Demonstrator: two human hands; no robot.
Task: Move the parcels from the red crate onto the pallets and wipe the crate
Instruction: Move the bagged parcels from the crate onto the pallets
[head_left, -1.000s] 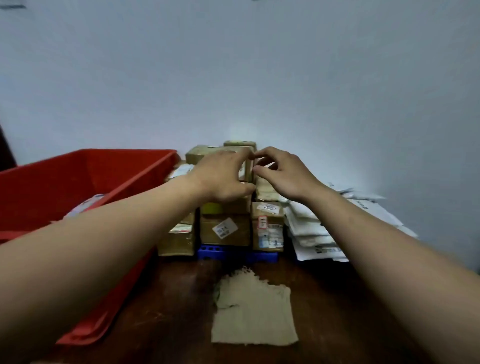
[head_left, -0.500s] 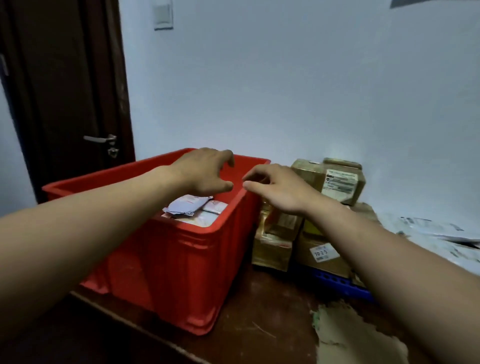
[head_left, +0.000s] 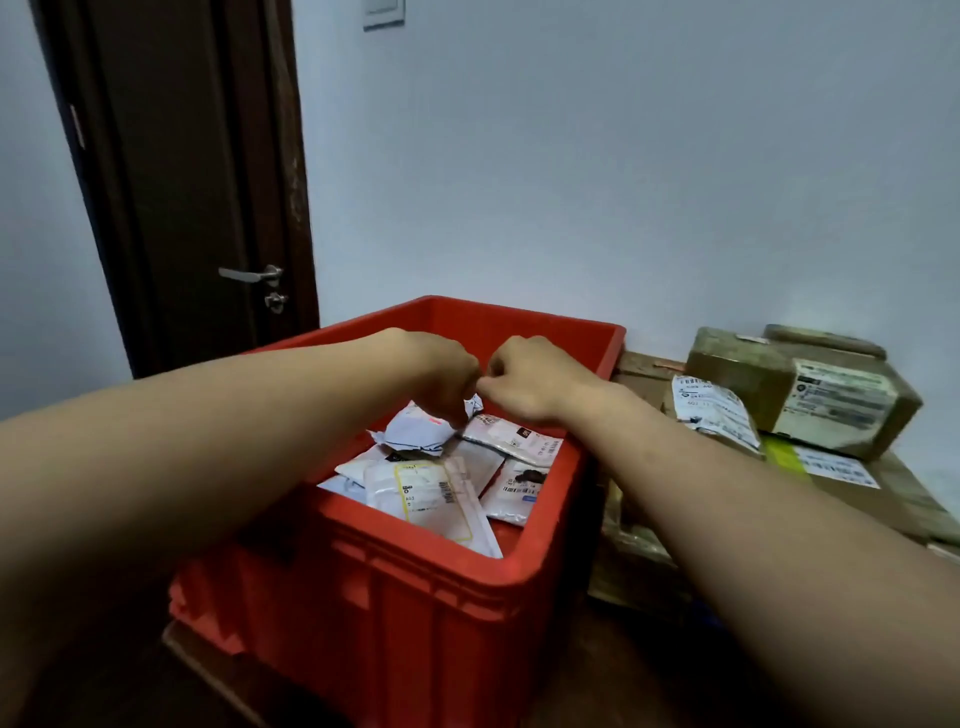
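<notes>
The red crate stands on the dark wooden table, holding several flat plastic mailers and a crumpled white parcel on top of them. Both my hands are down inside the crate, close together over that parcel. The curled fingers of my left hand pinch the parcel's upper edge. My right hand is curled beside it, thumb against the left hand; its grip is hidden. To the right, brown cardboard parcels are stacked, with a white labelled bag lying on them.
A dark door with a metal handle is behind the crate on the left. The pale wall runs close behind the crate and the stack. Bare table surface shows in front, between the crate and the boxes.
My view swung left from the stacked boxes to the crate. Both hands left the stack, crossed the crate's rim and dropped onto the crumpled white parcel inside.
</notes>
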